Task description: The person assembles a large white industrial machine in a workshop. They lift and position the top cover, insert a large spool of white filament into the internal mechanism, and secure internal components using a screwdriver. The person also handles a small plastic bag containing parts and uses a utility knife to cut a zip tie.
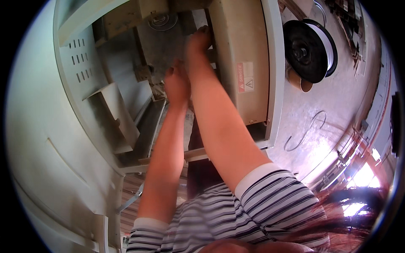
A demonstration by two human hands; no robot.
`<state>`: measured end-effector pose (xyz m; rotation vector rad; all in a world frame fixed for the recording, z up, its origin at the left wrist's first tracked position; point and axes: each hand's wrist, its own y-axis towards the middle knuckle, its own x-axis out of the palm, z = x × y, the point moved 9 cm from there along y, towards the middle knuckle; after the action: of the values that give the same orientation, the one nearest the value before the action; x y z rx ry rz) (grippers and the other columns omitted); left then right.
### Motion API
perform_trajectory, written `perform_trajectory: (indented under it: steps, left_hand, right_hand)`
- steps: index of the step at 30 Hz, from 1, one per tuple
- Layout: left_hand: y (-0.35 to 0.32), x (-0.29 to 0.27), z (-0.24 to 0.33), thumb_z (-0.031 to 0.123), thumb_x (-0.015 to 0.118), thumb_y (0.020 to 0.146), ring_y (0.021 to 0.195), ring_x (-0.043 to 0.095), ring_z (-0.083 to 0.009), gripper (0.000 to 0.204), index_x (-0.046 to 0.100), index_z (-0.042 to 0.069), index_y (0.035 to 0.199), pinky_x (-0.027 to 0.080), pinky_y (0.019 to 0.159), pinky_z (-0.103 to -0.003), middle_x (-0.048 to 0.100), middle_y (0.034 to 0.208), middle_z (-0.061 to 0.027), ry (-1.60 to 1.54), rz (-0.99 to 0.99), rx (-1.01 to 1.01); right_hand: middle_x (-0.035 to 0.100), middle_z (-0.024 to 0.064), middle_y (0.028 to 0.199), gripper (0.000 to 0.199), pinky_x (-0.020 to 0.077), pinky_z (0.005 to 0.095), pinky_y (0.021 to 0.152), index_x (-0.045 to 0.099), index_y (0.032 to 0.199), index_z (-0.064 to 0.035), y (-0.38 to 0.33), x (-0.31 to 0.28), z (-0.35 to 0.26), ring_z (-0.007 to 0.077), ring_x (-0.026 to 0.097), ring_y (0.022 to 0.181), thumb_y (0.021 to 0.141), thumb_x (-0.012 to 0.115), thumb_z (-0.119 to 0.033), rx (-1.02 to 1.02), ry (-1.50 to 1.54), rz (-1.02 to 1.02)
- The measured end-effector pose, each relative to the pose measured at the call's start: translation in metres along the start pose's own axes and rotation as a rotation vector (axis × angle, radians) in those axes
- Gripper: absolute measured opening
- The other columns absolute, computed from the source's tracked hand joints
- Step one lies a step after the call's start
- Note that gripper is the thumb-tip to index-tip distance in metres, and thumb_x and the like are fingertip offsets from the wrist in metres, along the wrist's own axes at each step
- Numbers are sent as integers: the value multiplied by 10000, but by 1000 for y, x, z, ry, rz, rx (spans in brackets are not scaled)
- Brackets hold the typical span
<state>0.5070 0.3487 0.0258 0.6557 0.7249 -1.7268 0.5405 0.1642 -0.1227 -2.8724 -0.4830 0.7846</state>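
Both my arms reach into an open grey metal cabinet. My left hand is low in the middle of it, its fingers curled and slightly blurred. Anything in those fingers is too small or too hidden to name. Farther in, my right hand is closed beside the edge of a beige metal panel. Whatever its fingers grip is hidden by the hand itself. A warning label is stuck on the panel. Next to my left hand, some small fittings sit in shadow.
A bent metal bracket juts from the vented left side wall. Coiled wire lies at the far end. On the right floor are a black spool of white material, a cardboard tube and a loose cable.
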Motion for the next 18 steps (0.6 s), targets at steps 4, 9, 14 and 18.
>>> perform_trajectory:
  steps: [4,9,14,18]
  left_hand:
    - [1,0,-9,196,508,947,729,628,-402,323,598,15,1200,495,679,-438,652,846,-240,-29,-23,-73]
    - [-2,22,-35,195,498,954,718,627,-402,318,602,23,1200,499,664,-444,653,855,-242,-429,-127,-371]
    - [2,7,-10,214,472,971,571,605,-199,348,578,38,1252,487,562,-334,653,796,-165,43,75,97]
    - [1,8,-10,188,478,968,615,607,-255,334,568,26,1245,482,567,-380,640,794,-180,45,8,-43]
  right_hand:
    - [666,197,919,325,466,457,798,654,986,-14,13,47,18,374,625,881,895,539,-304,290,43,-457]
    - [653,86,810,333,466,354,713,656,858,-24,19,35,6,184,592,775,884,621,-354,-51,119,-352]
    - [646,71,797,305,447,350,696,645,834,-28,18,28,-13,174,555,739,881,639,-329,-55,52,-394]
    - [632,120,786,348,448,391,724,604,827,-16,17,29,-16,262,579,763,873,622,-361,-36,113,-453]
